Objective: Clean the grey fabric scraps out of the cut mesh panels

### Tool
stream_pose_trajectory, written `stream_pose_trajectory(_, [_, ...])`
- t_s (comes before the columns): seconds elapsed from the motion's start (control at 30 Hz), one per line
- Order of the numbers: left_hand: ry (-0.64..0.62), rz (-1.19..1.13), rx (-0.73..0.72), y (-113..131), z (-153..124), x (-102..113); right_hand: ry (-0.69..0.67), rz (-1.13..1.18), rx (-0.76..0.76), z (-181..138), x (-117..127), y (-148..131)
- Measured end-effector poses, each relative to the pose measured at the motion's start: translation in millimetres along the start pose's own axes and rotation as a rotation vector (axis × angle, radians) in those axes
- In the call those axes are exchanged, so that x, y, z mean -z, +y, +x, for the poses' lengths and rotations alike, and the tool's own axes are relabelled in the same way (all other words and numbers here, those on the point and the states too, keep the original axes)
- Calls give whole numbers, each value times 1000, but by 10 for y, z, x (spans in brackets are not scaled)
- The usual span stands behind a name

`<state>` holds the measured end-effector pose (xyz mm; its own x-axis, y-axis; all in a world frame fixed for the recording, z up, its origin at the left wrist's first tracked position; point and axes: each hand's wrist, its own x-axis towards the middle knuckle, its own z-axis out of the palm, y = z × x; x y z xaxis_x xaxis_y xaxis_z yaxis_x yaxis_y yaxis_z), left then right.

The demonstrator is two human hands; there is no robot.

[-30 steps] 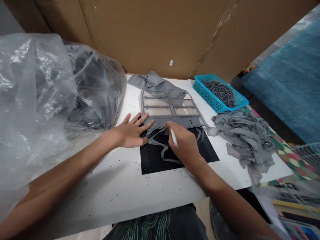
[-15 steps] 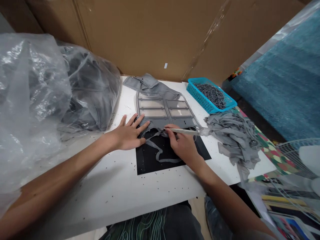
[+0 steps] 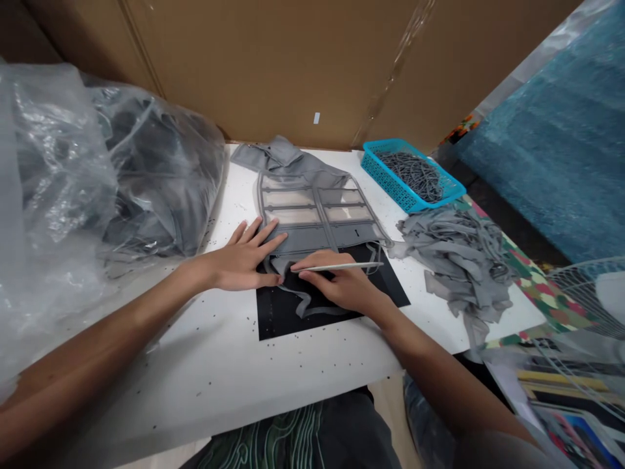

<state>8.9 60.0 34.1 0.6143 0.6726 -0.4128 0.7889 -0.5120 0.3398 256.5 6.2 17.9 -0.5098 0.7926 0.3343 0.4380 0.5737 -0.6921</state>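
A grey fabric piece with clear window panels (image 3: pixel 293 197) lies flat, its lower edge over a black mat (image 3: pixel 279 319). My left hand (image 3: pixel 239 264) rests spread on the piece's lower left corner, fingers apart. Between the finger and thumb of my right hand (image 3: pixel 349 283) is a slim, pale, pen-shaped tool (image 3: pixel 336 266), gripped like a pencil. Its tip points left, close to my left thumb, at the loose grey trim; what exactly it touches is too small to tell. A narrow grey fabric strip (image 3: pixel 303 305) curls across the mat below.
On the right, a blue basket (image 3: pixel 390 185) holds thin grey strips, beside a heap of grey fabric scraps (image 3: pixel 459 260). A clear plastic bag of grey material (image 3: pixel 161 176) stands left. Cardboard (image 3: pixel 273 71) walls the back. Small dark bits dot the white table (image 3: pixel 219 365).
My right hand and the tool have moved left along the lower edge, closer to my left thumb. My left hand stays spread on the piece. The view has shifted slightly.
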Motion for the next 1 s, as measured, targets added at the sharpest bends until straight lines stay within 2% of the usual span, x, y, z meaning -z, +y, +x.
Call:
stream_pose_trajectory(0.1, [24, 7, -8, 1, 17, -42, -2, 18, 23, 54, -42, 67])
stream_pose_trajectory(0.2, [46, 5, -16, -24, 28, -51, -33, 33, -76, 90, -5, 72])
stream_pose_trajectory(0.37, [-74, -75, -89, -125, -17, 71, -142, 225, -250, 75, 21, -12])
stream_pose_trajectory(0.43, [-89, -110, -87, -135, -29, 89, -105, 272, -272, 64, -22, -22])
stream_pose_trajectory(0.57, [19, -70, -40, -76, 11, -22, 65, 91, -172, 47, -110, 8])
stream_pose_trajectory(0.67, [61, -13, -6, -38, 49, -97, 115, -47, -38, 27, -111, 10])
stream_pose_trajectory(0.8, [-46, 28, -5, -67, 24, -19, 146, -74, 4, 5, -55, -55])
stream_pose_trajectory(1.0, [-140, -2, -103, -147, -63, 156, 59, 114, -110, -1, -34, -92])
